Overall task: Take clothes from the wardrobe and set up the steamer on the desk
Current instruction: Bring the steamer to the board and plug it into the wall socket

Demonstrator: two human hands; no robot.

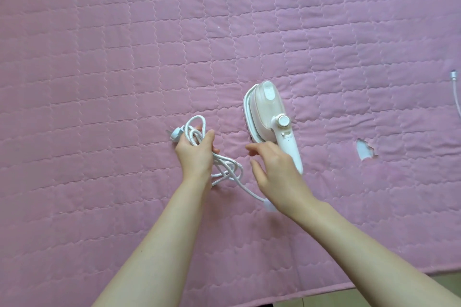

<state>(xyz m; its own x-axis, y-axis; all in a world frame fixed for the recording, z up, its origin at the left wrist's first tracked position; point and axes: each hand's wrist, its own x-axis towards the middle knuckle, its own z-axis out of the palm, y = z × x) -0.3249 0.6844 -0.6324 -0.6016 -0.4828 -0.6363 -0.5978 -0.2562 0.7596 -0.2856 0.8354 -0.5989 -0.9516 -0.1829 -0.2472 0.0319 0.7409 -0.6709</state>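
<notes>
My forearms are reaching out over the pink quilt (99,57). My left hand (194,154) is gripping the bundled cord (224,169), its fingers curled round the loops, with the plug (175,133) poking out beyond them. My right hand (272,169) is hovering open beside the steamer (268,109), which is lying on the quilt. I judge I am setting up the steamer; next the cord needs uncoiling. One steamer, one cord, one plug; no clothes are showing.

No readable text anywhere (steamer (270,117) included).
</notes>
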